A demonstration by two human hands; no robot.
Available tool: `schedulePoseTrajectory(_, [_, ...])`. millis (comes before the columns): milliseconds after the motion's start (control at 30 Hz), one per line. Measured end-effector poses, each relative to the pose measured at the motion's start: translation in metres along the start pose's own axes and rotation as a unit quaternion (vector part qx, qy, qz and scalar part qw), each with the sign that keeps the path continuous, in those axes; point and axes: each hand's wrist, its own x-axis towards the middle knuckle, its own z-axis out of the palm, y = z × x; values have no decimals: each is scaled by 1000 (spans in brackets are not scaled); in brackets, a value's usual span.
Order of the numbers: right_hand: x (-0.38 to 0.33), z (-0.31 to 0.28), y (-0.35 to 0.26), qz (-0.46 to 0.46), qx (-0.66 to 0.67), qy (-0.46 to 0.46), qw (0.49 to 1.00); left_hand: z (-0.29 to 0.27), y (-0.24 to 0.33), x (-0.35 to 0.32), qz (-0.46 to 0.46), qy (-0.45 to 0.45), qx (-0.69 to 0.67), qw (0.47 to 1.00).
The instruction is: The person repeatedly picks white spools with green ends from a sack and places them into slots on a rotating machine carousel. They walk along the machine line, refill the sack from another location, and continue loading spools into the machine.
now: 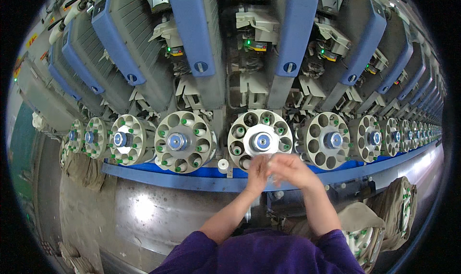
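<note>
My two hands meet at the lower front edge of a round bobbin magazine [235,137], a pale drum with holes around a blue hub knob [262,140]. Several of its holes hold white yarn bobbins with green tips [237,150]. My left hand [258,172] points up beside the drum's lower rim, its fingertips blurred and partly hidden. Close against it, my right hand [292,171] has its fingers curled inward, smeared by motion. Whatever lies between the fingers is too blurred to make out.
More round magazines stand in a row both ways, such as one on the left [161,142] and one on the right [314,144]. A blue rail [211,182] runs below them. Cloth-lined containers with bobbins [362,221] stand at lower right. Grey-blue machine units [295,29] rise behind.
</note>
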Motion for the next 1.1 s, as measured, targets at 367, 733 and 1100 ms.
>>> schedulePoseTrajectory(367, [41, -6, 18, 86, -11, 87, 992, -73, 128, 63, -10, -104, -239, 965])
schedulePoseTrajectory(733, [81, -53, 45, 20, -464, 292, 836, -95, 28, 114, -3, -166, 427, 889])
schedulePoseTrajectory(1100, [104, 39, 81, 132, -75, 186, 971, -126, 43, 41, 121, -95, 238, 959])
